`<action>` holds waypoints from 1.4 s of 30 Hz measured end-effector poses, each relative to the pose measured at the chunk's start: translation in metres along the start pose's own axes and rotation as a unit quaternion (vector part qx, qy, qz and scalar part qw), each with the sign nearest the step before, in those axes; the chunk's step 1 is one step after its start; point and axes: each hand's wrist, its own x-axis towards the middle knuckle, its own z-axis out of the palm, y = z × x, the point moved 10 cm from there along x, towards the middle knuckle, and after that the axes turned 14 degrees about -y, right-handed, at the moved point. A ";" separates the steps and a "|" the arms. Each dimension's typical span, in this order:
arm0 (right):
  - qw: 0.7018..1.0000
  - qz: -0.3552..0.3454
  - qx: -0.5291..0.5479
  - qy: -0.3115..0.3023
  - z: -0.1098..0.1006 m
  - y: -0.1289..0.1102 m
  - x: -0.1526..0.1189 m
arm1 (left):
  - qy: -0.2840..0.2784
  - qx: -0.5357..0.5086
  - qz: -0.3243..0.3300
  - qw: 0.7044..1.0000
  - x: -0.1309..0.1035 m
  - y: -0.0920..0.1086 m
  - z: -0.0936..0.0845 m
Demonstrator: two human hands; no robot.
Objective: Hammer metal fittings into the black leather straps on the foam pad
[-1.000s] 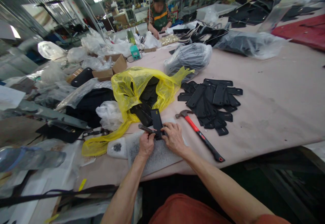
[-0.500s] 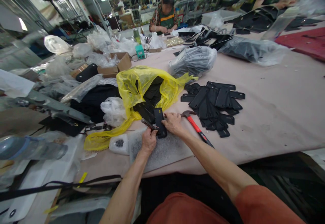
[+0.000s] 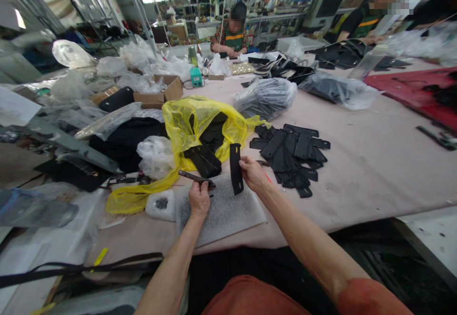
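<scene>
My left hand (image 3: 200,199) is closed round a dark metal hole punch (image 3: 194,177), which points up and left. Between the fingers of my right hand (image 3: 253,172) is a black strip (image 3: 235,169) with a slot at each end, held up on its edge above a grey-speckled white pad (image 3: 223,215). Partly hidden behind my right hand and forearm lies a hammer (image 3: 263,163) with a red handle. To its right is a loose pile of similar black strips (image 3: 285,150). An open yellow plastic bag (image 3: 178,115) holds more black pieces just beyond my hands.
A white block (image 3: 160,205) with a dark worn patch sits left of the pad. Clear-bagged goods (image 3: 266,96), a cardboard box (image 3: 171,88) and crumpled plastic (image 3: 155,155) lie around the table. Across it a person (image 3: 232,34) works, another at the far right.
My right hand has lifted the black strip off the pad and tilted it. My left hand has moved left with the punch, away from the strip. The view has shifted slightly.
</scene>
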 end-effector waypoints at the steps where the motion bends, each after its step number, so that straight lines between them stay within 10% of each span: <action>1: 1.000 -0.008 0.024 -0.009 -0.002 -0.006 -0.004 | -0.003 0.007 -0.001 1.000 0.000 0.001 0.000; 9: 0.926 -0.100 0.358 -0.068 0.003 -0.040 -0.023 | 0.000 0.029 0.019 0.999 0.000 0.005 -0.002; 22: 0.965 -0.065 0.251 -0.027 -0.023 -0.021 -0.028 | -0.005 0.074 0.009 0.997 0.002 0.007 0.001; 28: 0.986 0.110 0.020 0.123 -0.097 0.010 -0.018 | -0.015 0.055 0.000 0.998 0.001 0.008 0.002; 35: 0.922 0.045 -0.161 0.349 -0.215 -0.066 -0.001 | -0.023 0.016 -0.006 1.000 -0.001 0.009 0.005; 38: 0.911 -0.009 -0.316 0.265 -0.158 -0.085 0.026 | -0.026 -0.001 -0.009 1.000 -0.001 0.007 0.007; 42: 0.882 -0.028 -0.467 -0.060 0.022 -0.049 0.059 | -0.030 -0.009 -0.014 0.999 -0.002 0.006 0.007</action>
